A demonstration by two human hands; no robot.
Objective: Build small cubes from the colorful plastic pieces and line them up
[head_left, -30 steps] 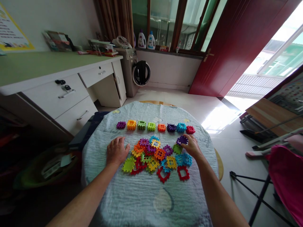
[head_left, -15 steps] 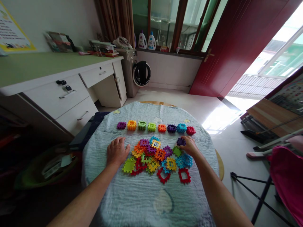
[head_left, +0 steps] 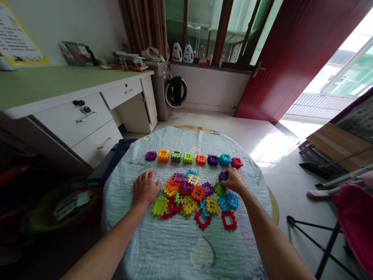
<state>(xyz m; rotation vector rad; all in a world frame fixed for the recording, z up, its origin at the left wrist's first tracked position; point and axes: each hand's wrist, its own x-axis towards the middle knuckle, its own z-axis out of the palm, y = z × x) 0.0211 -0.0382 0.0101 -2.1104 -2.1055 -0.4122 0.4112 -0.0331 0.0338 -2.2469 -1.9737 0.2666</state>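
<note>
- While pinched in right hand point(head_left: 235, 181): dark purple piece point(head_left: 223, 176), at far-right corner of pile point(head_left: 193, 195), near side of row of 8 blocks point(head_left: 201, 159); long axis unclear.
- Well apart, left of pile: left hand point(head_left: 145, 188), spread, seemingly empty.

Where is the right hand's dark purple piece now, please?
The dark purple piece is right of centre in the head view, pinched by the right hand, between a green piece and the row of blocks.

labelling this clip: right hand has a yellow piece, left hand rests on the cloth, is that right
Not quite: the piece in the right hand is dark purple, not yellow, as the head view shows. The left hand does rest on the cloth.
</note>
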